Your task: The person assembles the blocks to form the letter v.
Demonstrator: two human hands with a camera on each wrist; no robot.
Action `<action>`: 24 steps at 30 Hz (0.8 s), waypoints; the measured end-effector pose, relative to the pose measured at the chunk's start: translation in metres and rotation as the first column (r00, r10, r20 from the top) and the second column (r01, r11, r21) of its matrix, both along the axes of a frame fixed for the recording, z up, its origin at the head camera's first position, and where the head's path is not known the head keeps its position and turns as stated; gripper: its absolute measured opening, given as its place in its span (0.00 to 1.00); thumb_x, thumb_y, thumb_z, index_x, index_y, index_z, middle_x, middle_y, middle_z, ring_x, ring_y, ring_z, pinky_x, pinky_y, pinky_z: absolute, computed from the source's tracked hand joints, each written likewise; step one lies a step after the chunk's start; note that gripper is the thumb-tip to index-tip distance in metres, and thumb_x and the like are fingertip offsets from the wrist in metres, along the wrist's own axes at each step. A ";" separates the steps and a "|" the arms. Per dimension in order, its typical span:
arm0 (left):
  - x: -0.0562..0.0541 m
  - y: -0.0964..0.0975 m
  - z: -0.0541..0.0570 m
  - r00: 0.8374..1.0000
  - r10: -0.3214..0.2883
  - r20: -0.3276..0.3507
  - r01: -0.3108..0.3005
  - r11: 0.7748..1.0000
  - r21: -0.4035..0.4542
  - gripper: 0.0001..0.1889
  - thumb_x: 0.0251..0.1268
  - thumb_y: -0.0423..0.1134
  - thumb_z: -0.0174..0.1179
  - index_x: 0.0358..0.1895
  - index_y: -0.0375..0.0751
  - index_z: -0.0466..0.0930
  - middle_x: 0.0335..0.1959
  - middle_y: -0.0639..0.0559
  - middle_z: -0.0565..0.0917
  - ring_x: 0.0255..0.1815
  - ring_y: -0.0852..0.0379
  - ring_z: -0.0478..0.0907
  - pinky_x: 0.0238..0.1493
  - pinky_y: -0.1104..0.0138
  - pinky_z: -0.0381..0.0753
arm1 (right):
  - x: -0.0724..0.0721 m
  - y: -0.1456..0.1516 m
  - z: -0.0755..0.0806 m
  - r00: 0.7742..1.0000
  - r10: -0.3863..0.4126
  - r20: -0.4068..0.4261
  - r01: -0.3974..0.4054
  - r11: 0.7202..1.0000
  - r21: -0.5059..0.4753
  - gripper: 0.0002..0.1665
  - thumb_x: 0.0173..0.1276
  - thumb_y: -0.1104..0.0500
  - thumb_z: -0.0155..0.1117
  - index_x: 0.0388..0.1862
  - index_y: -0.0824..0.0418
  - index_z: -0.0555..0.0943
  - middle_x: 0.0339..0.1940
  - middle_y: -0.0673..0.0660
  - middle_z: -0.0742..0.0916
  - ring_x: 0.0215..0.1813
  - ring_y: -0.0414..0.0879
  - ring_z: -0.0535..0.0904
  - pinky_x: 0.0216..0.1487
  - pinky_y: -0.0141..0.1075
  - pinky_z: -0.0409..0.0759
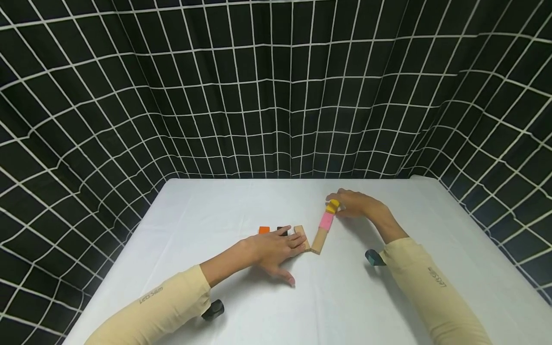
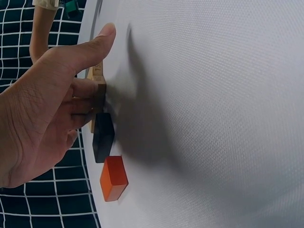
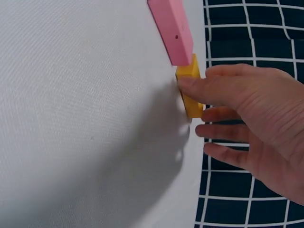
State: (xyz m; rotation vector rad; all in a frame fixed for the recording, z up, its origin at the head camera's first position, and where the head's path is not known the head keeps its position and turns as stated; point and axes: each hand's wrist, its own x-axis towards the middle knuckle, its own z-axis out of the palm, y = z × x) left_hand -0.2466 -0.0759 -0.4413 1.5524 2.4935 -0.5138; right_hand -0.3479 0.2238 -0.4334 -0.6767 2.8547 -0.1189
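On the white table, my right hand (image 1: 351,202) pinches a yellow block (image 3: 191,95) between thumb and index finger, the other fingers spread apart. The yellow block touches the end of a pink block (image 1: 326,221), which meets a plain wooden block (image 1: 319,241). My left hand (image 1: 276,250) has its thumb stretched out, and its fingers touch a second wooden block (image 1: 299,230) that they partly cover. The two wooden blocks meet at their near ends in a V. Beside the left fingers lie a black block (image 2: 103,137) and an orange block (image 1: 264,230).
A white cloth covers the table (image 1: 207,206). Dark curtains (image 1: 267,96) with a white grid stand behind it and on both sides. Dark wrist-worn devices stick out from under both beige sleeves (image 1: 159,302).
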 end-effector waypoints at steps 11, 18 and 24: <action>0.001 0.000 0.002 1.000 -0.004 -0.013 0.004 1.000 -0.006 0.54 0.67 0.81 0.45 0.85 0.46 0.55 0.87 0.47 0.54 0.88 0.53 0.52 0.90 0.53 0.48 | 0.002 -0.002 -0.001 0.995 0.095 -0.038 -0.096 0.995 -0.025 0.23 0.67 0.67 0.71 0.60 0.55 0.83 0.50 0.58 0.86 0.49 0.49 0.82 0.60 0.52 0.87; 0.000 0.000 0.001 1.000 -0.005 -0.005 0.005 1.000 0.012 0.54 0.68 0.81 0.45 0.85 0.45 0.55 0.87 0.46 0.54 0.88 0.53 0.52 0.90 0.53 0.49 | 0.004 -0.004 -0.001 0.995 0.095 -0.036 -0.096 0.995 -0.012 0.23 0.67 0.67 0.72 0.59 0.53 0.84 0.50 0.57 0.86 0.46 0.48 0.82 0.57 0.51 0.88; 0.000 0.000 0.000 1.000 0.003 0.002 -0.003 1.000 0.007 0.54 0.67 0.81 0.45 0.85 0.45 0.55 0.87 0.47 0.53 0.89 0.54 0.51 0.90 0.53 0.48 | 0.005 -0.004 0.001 0.997 0.077 0.006 -0.077 0.996 -0.033 0.25 0.67 0.66 0.72 0.62 0.53 0.83 0.53 0.60 0.86 0.49 0.51 0.83 0.58 0.53 0.87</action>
